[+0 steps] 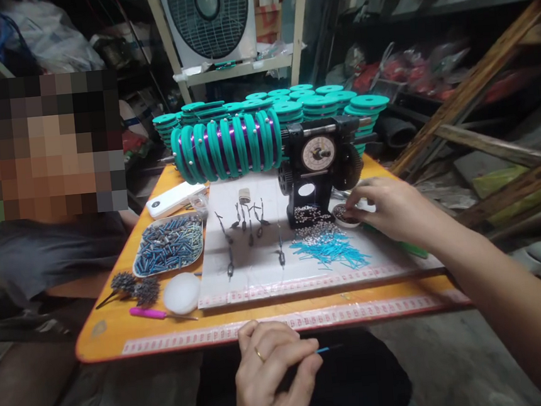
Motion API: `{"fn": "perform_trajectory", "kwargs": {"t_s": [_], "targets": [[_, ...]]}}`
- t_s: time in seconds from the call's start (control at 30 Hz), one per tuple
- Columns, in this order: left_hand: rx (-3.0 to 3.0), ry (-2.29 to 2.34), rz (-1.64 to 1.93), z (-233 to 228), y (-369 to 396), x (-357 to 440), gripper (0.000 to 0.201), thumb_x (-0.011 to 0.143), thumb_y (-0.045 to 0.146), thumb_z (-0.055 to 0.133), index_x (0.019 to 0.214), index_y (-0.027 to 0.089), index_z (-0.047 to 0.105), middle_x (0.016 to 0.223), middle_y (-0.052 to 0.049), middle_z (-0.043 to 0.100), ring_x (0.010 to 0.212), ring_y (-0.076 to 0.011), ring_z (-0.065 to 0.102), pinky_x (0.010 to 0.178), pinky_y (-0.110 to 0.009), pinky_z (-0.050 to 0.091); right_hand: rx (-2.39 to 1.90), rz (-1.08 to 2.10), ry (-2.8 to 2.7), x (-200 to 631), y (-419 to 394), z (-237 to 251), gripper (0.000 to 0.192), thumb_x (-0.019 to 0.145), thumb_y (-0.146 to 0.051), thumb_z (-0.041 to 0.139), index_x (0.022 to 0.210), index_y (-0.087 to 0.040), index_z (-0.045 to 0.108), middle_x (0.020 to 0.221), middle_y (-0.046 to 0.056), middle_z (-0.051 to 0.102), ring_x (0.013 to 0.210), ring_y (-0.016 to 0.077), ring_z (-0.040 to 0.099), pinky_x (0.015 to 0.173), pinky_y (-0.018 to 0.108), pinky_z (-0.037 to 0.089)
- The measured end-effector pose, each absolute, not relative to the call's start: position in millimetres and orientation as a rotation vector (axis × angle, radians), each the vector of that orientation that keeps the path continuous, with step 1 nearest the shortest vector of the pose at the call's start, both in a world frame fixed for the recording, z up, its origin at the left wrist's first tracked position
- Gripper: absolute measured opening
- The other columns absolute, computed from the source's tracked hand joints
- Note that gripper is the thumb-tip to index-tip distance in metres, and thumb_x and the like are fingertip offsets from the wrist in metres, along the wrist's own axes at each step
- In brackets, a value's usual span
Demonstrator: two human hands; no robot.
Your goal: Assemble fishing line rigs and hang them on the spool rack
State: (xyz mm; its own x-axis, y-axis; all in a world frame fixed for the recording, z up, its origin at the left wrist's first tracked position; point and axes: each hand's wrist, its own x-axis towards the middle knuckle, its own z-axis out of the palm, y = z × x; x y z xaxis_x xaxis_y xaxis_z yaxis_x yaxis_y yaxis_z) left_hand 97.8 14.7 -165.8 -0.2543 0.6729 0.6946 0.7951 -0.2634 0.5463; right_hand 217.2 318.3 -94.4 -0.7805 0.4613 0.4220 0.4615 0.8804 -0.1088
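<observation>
My left hand [276, 373], with a ring on one finger, is in front of the table's near edge. Its thumb and forefinger pinch a thin blue tube [329, 349] that points right. My right hand [370, 204] reaches over a small round dish [346, 216] of tiny dark pieces, its fingertips down at the contents; whether they grip a piece is too small to tell. Left of the dish lie small silvery beads [318, 231] and a heap of blue tubes [334, 251]. Several dark fishing sinkers with wire ends [250, 233] rest on the white board [258, 280].
Behind the board stands a black winding device [318, 154] carrying a row of teal spools [227, 145]; more spools [327, 97] are stacked behind. At left are a tray of blue pieces [169, 240], a white lid [182, 293] and a pink-handled pick [150, 313]. Another person sits left.
</observation>
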Motion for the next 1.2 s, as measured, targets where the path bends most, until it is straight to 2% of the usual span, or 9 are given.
{"fn": "perform_trajectory", "kwargs": {"t_s": [0.07, 0.13, 0.2, 0.3, 0.37, 0.57, 0.87, 1.07, 1.2], "targets": [[-1.812, -1.818, -1.612, -166.3, 16.1, 99.9, 0.019, 0.087, 0.005, 0.065, 0.100, 0.019, 0.066, 0.080, 0.001, 0.069, 0.080, -0.0147, 0.067, 0.081, -0.032, 0.044, -0.649, 0.018, -2.528, 223.0, 306.0, -93.1, 0.012, 0.087, -0.026, 0.064, 0.085, -0.017, 0.073, 0.086, 0.005, 0.070, 0.077, 0.0139, 0.063, 0.070, 0.025, 0.043], [-1.749, -1.808, -1.688, -167.0, 17.7, 102.4, 0.013, 0.090, 0.008, 0.064, 0.098, 0.018, 0.067, 0.079, 0.001, 0.068, 0.079, -0.0145, 0.066, 0.080, -0.032, 0.043, -0.579, 0.046, -2.454, 229.5, 280.5, -91.0, 0.018, 0.094, -0.031, 0.057, 0.091, -0.019, 0.071, 0.092, 0.004, 0.071, 0.084, 0.0132, 0.067, 0.074, 0.024, 0.047], [-1.681, -1.804, -1.756, -167.6, 18.8, 104.8, 0.009, 0.092, 0.010, 0.064, 0.097, 0.017, 0.068, 0.079, 0.000, 0.067, 0.079, -0.0142, 0.065, 0.079, -0.032, 0.043, -0.456, 0.112, -2.416, 236.3, 243.8, -91.1, 0.019, 0.096, -0.033, 0.054, 0.094, -0.022, 0.069, 0.096, -0.001, 0.072, 0.085, 0.0078, 0.068, 0.074, 0.018, 0.050], [-1.645, -1.810, -1.795, -168.0, 18.9, 107.0, 0.009, 0.091, 0.010, 0.067, 0.097, 0.016, 0.068, 0.080, 0.000, 0.067, 0.080, -0.0136, 0.065, 0.079, -0.031, 0.044, -0.278, 0.401, -2.373, 246.4, 186.1, -101.3, 0.009, 0.094, -0.027, 0.058, 0.096, -0.026, 0.067, 0.087, -0.009, 0.071, 0.077, -0.0012, 0.068, 0.069, 0.004, 0.050], [-1.633, -1.818, -1.800, -167.8, 18.0, 107.4, 0.009, 0.090, 0.010, 0.068, 0.096, 0.016, 0.069, 0.080, 0.000, 0.068, 0.080, -0.0136, 0.065, 0.079, -0.031, 0.045, -0.275, 0.587, -2.374, 252.1, 157.9, -114.8, 0.014, 0.090, -0.022, 0.063, 0.102, -0.029, 0.065, 0.085, -0.011, 0.070, 0.075, -0.0024, 0.067, 0.070, 0.001, 0.050], [-1.604, -1.872, -1.808, -168.1, 14.3, 107.5, 0.010, 0.089, 0.010, 0.070, 0.096, 0.018, 0.070, 0.080, 0.001, 0.069, 0.083, -0.0142, 0.065, 0.082, -0.032, 0.044, -0.536, 0.833, -2.196, 257.5, 130.8, -144.2, 0.022, 0.083, -0.024, 0.073, 0.101, -0.024, 0.060, 0.090, -0.006, 0.070, 0.076, 0.0032, 0.070, 0.074, 0.004, 0.057], [-1.607, -1.902, -1.819, -169.0, 13.5, 107.4, 0.012, 0.089, 0.010, 0.069, 0.096, 0.019, 0.070, 0.082, 0.002, 0.071, 0.084, -0.0137, 0.065, 0.083, -0.033, 0.043, -0.584, 0.894, -2.162, 255.9, 129.1, -147.7, 0.026, 0.083, -0.022, 0.072, 0.105, -0.023, 0.059, 0.093, -0.003, 0.070, 0.079, 0.0051, 0.071, 0.077, 0.006, 0.058], [-1.608, -1.918, -1.811, -169.0, 12.9, 107.6, 0.011, 0.089, 0.011, 0.070, 0.096, 0.020, 0.070, 0.082, 0.002, 0.070, 0.084, -0.0138, 0.065, 0.084, -0.033, 0.042, -0.592, 0.927, -2.166, 258.7, 129.4, -151.8, 0.024, 0.082, -0.023, 0.074, 0.102, -0.022, 0.061, 0.090, -0.002, 0.071, 0.077, 0.0072, 0.072, 0.074, 0.007, 0.059], [-1.629, -1.910, -1.798, -166.5, 13.4, 107.8, 0.010, 0.090, 0.014, 0.070, 0.098, 0.020, 0.070, 0.082, 0.002, 0.070, 0.085, -0.0145, 0.065, 0.083, -0.033, 0.041, -0.679, 1.119, -2.161, 258.2, 129.3, -153.3, 0.027, 0.079, -0.029, 0.076, 0.104, -0.022, 0.066, 0.093, -0.001, 0.073, 0.078, 0.0085, 0.073, 0.075, 0.008, 0.059]]}}
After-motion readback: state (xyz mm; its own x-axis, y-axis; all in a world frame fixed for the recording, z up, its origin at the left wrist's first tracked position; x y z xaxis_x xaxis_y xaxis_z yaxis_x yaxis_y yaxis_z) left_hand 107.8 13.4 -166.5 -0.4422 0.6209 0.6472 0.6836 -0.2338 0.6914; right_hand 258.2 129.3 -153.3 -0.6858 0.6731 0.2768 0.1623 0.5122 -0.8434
